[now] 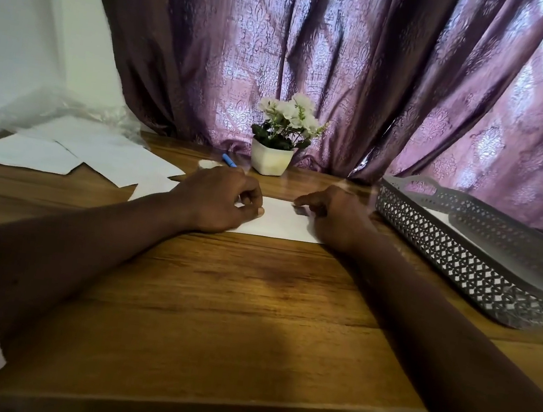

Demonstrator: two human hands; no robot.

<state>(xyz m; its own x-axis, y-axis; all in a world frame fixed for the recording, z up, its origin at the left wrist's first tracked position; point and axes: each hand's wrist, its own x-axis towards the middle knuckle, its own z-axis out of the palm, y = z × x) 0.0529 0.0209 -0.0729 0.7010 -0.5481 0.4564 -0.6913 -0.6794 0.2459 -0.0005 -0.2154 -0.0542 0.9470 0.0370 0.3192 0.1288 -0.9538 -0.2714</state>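
Lying flat, white paper (278, 222), under left hand (219, 199), right hand (334, 217)

Both hands rest on a white paper (278, 220) on the counter (216, 302); the left hand (219, 199) seems to pinch its edge, while the right hand (334, 214) presses it down.

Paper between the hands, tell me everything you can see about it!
The paper is plain white and rectangular, lying flat on the wooden table. The left hand pinches its left edge with curled fingers; the right hand rests on its right end, one finger pressing near the far edge. No writing shows.
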